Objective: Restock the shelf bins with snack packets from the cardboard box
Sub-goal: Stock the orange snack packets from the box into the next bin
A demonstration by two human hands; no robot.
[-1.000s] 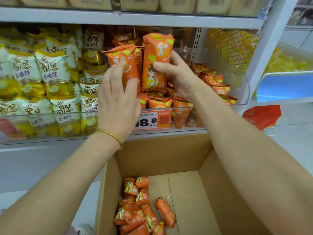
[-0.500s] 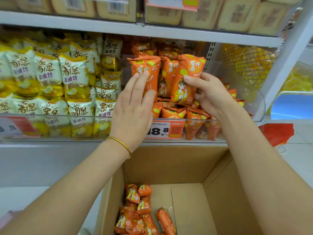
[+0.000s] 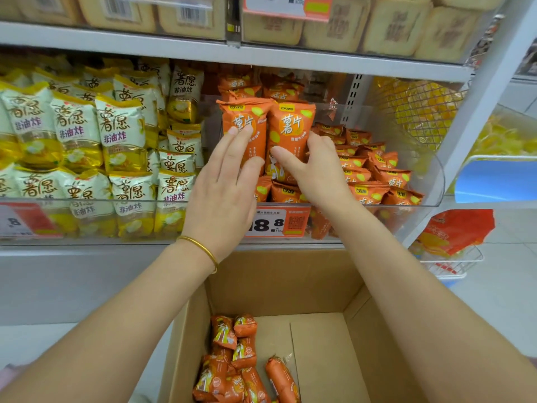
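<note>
pressing flat, your left hand [image 3: 223, 193] lays straight fingers on the front of the left packet [image 3: 247, 117], which stands upright in the clear bin [image 3: 436, 175]. your right hand [image 3: 313, 170] grips the right packet [image 3: 290, 123], thumb across its front, fingers curled round its far edge. the two packets touch side by side above the pile [image 3: 377, 177]. below your arms, the box [image 3: 377, 330] holds more packets [image 3: 232, 359] in its left corner. yellow packets [image 3: 122, 132] sit left of the bin.
</note>
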